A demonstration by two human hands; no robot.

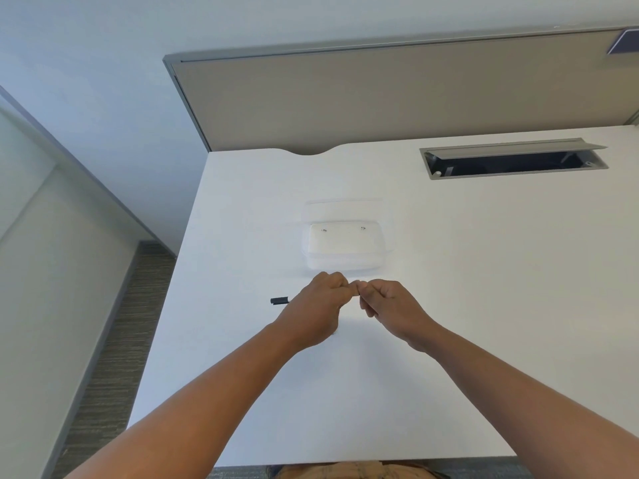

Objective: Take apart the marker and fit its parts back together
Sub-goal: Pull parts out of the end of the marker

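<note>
Both hands sit curled over the middle of the white desk, knuckles up, fingertips meeting. From my feed, the left hand is closed into a loose fist, and the right hand is closed the same way, thumb and forefinger pinched toward the left one. Between the two pinches I can make out only a sliver of something pale; it may be a white part of the marker, but the fingers hide nearly all of it and I cannot tell for sure what either hand grips.

What I can see plainly of the marker is a short black piece, probably its cap, lying flat on the desk just to the left of the left hand, partly tucked behind the wrist side of that fist.

Beyond the hands, a clear plastic container rests on the desk, near the knuckles but apart from them. Further back and to the right, a cable slot in the desk stands with its grey lid tipped open. A beige partition panel runs along the far edge. Both forearms are bare and reach in from the lower corners of my view.
</note>
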